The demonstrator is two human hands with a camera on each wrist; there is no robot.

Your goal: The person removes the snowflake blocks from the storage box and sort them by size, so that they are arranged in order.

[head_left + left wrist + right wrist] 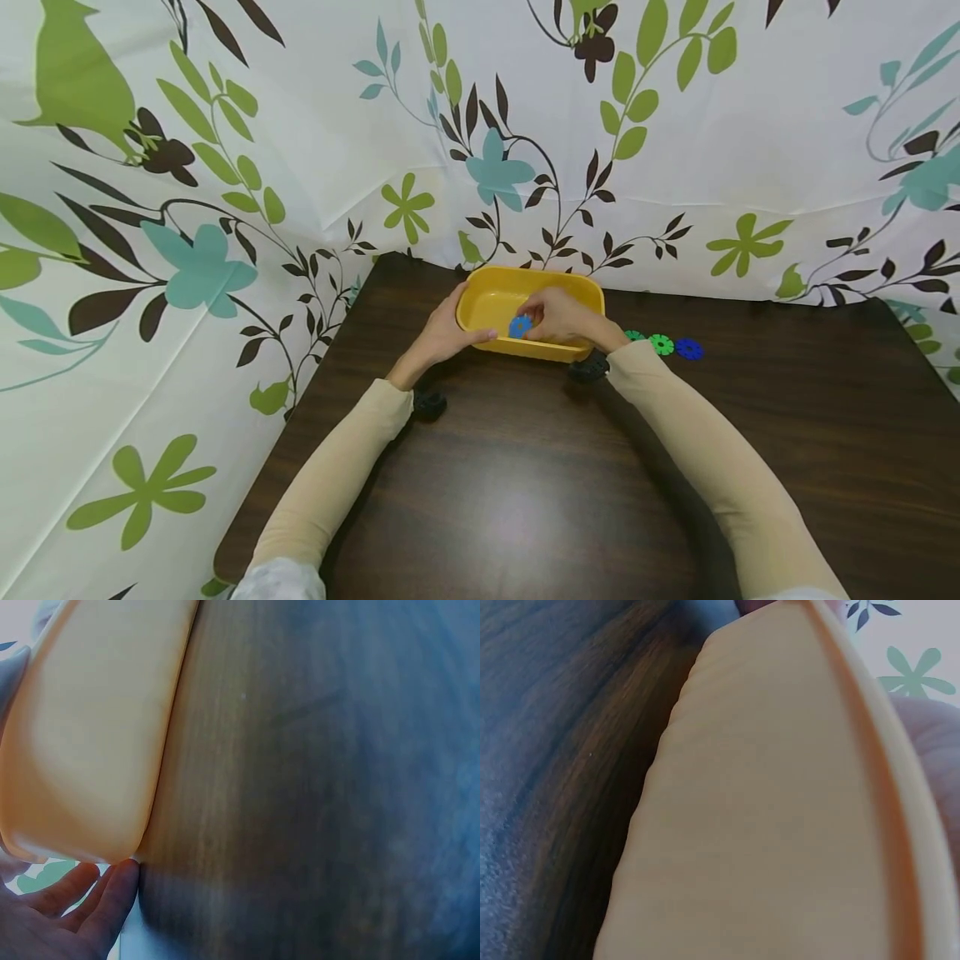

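Note:
A yellow plastic tub (525, 347) sits at the far side of the table. My left hand (446, 330) holds its left end, with the thumb lying over the near rim. In the left wrist view, fingers (109, 907) touch the end wall low down, beside the tabletop. Reaching over the near rim, my right hand (564, 317) pinches a light blue notched disc (519, 327) inside the tub. The right wrist view is mostly filled by the tub's outer wall (757, 787); part of the right hand (936, 742) shows beyond the rim, and the disc is hidden there.
To the right of the tub lie a green notched disc (662, 344), a dark blue one (689, 348) and another green one (634, 335), partly behind the right forearm. A patterned curtain (660, 175) hangs behind the dark wooden table (465, 500).

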